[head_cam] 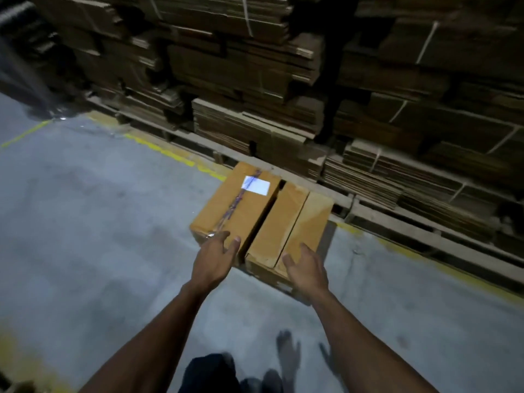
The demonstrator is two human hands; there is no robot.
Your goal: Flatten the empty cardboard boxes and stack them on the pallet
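Now both the left hand (216,258) and right hand (304,265) reach, fingers relaxed, holding nothing; uneven pressing could skid the taped cardboard box (262,219) across the floor (99,222).

Blurred feet (286,361); cardboard stacks (283,66) cut off above.

The concrete floor (99,222) to my left and behind the cardboard box (255,214) lies open for approach. The box's far edge sits close to the pallet (397,219), whose stacked flattened cardboard (283,89) walls off the whole far side. A dark gap splits the top flaps, wide enough for fingers.
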